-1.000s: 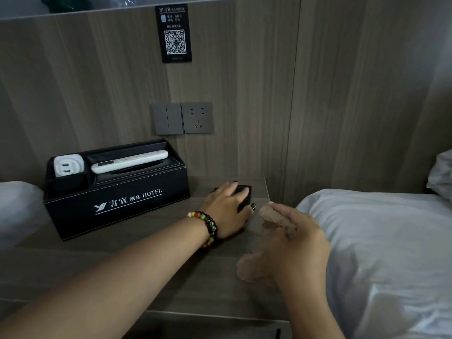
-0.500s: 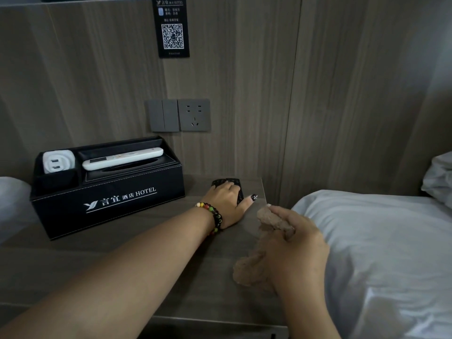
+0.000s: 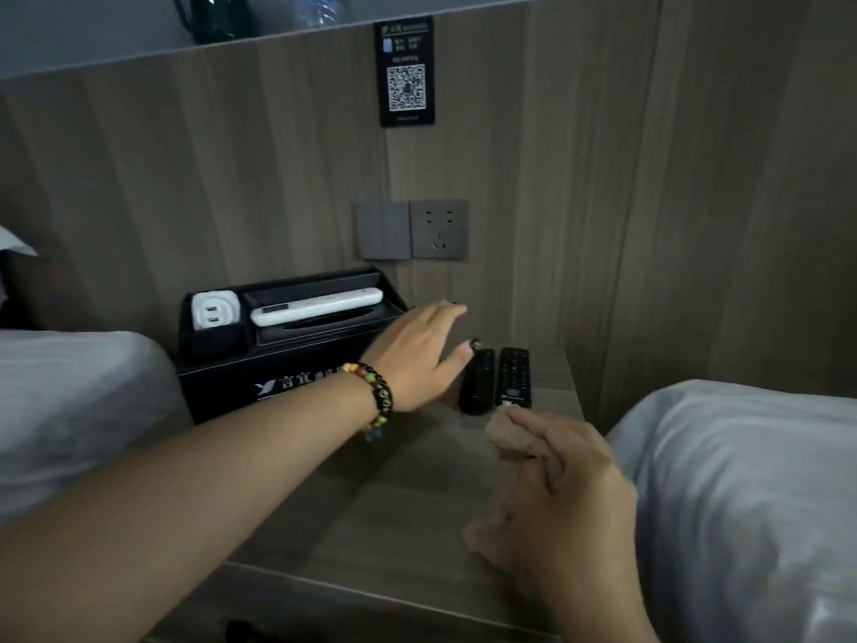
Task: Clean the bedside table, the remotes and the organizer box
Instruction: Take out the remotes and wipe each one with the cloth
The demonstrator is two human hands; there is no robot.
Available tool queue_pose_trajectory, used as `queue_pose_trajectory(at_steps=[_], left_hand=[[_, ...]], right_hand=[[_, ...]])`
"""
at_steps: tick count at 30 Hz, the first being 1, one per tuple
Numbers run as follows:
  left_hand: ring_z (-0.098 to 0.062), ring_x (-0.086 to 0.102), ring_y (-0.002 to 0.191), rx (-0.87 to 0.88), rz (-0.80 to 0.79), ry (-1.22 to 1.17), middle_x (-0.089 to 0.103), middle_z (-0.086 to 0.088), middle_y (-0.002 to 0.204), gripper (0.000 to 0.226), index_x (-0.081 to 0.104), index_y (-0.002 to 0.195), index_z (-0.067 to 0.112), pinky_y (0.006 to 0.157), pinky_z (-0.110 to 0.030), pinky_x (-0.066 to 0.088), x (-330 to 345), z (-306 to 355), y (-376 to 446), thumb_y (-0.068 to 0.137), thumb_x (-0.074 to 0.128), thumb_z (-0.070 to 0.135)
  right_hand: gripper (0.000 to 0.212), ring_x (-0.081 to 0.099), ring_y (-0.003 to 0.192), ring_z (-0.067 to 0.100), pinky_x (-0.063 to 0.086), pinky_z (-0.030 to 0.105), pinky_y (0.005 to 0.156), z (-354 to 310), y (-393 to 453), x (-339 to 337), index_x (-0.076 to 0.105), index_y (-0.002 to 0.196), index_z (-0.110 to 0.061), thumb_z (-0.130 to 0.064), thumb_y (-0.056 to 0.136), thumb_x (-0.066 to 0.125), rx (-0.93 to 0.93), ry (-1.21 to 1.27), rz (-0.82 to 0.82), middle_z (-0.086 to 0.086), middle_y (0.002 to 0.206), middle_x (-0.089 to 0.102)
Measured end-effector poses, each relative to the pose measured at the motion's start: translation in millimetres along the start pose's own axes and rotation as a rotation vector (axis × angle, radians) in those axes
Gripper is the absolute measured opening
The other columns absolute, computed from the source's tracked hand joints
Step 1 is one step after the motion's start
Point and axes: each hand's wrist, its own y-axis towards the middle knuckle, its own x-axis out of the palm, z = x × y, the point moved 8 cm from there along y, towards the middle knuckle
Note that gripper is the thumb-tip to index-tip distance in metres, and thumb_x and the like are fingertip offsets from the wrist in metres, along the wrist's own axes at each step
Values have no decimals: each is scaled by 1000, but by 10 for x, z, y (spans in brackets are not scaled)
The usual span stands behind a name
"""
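Head view: left hand, fingers spread and holding nothing, hovers beside two slim black remotes lying side by side on the grey wood-grain bedside table, right of the black leatherette organizer box. Right hand clutches a crumpled brown cloth just short of them. Remote wiping looks next: steady one, bring the cloth across.

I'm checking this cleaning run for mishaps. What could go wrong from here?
The two black remotes lie near the bedside table edge by the bed; the cloth in the right hand could nudge them off. The left hand, open beside the organizer box, might shove it.
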Motion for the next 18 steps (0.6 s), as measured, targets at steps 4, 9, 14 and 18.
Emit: queue_pose_trajectory(at_steps=[4, 9, 14, 18], left_hand=[[-25, 46, 127, -195, 98, 62, 49, -7, 136, 46, 46, 135, 14, 106, -33, 35, -555, -884, -205, 91, 54, 27], [-24, 57, 112, -512, 15, 65, 60, -7, 121, 26, 62, 113, 17, 98, -34, 45, -741, -1860, -358, 89, 57, 25], [-27, 45, 120, -537, -79, 267, 56, -5, 123, 35, 53, 118, 19, 97, -41, 40, -603, -1884, -239, 89, 52, 40], [-27, 40, 125, -593, -136, 346, 51, -6, 131, 55, 44, 129, 17, 100, -43, 34, -585, -1900, -115, 89, 49, 53]], right_hand=[[58, 57, 94, -1, 33, -6, 86, -193, -104, 201, 77, 93, -9, 30, 54, 61, -100, 65, 29, 2, 94, 69], [57, 59, 95, 2, 35, -5, 86, -268, -170, 378, 77, 91, -12, 29, 55, 62, -142, 100, -26, 0, 95, 69], [56, 59, 96, 2, 35, -5, 86, -280, -181, 406, 78, 90, -10, 30, 52, 70, -160, 74, -35, 0, 94, 68], [58, 59, 96, 1, 34, -5, 87, -264, -182, 402, 78, 91, -10, 31, 51, 71, -180, 73, -46, 2, 96, 69]])
